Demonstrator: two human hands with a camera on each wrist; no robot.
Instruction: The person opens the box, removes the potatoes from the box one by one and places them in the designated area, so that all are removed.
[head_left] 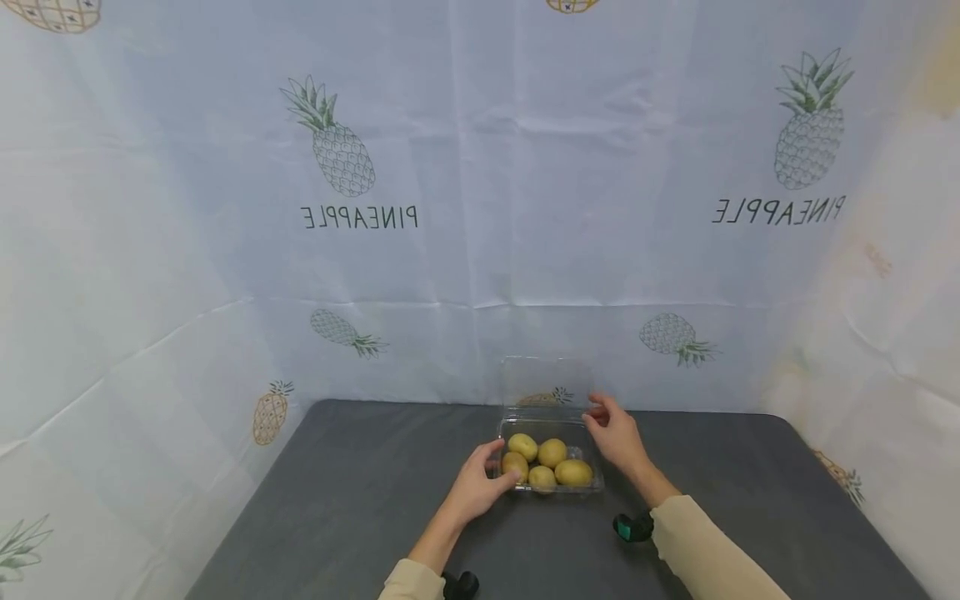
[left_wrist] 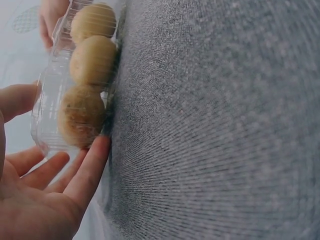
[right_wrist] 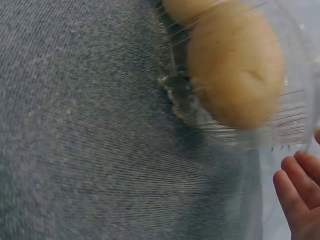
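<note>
While pale sleeves (head_left: 712,550) are covering the forearms, black cameras (head_left: 633,527) are sitting at both wrists, above the dark grey table (head_left: 405,483); past them the left hand (head_left: 476,487) is touching the plastic box (head_left: 597,479) about its near left corner, its fingers lying slightly bent and spreading apart against the end wall, one fingertip reaching low beside the tabletop, its thumb resting at the rim; the clear box is standing near the table's far edge, about midway between the two far corners; inside it five yellowish potatoes (head_left: 552,452) are lying, three along the near wall and two behind them, showing through the ribbed plastic in the wrist views; beside the box's far right corner the right hand (head_left: 618,437) is hanging, its thumb standing apart from its fingers, which are lying close together; whether they are touching the plastic, I cannot tell; behind the potatoes the clear lid (head_left: 542,371) is standing upright along the box's far side; beyond the table's far edge a pale curtain (head_left: 495,233) is hanging, showing printed pineapples (head_left: 343,158) and the word PINEAPPLE running backwards.
</note>
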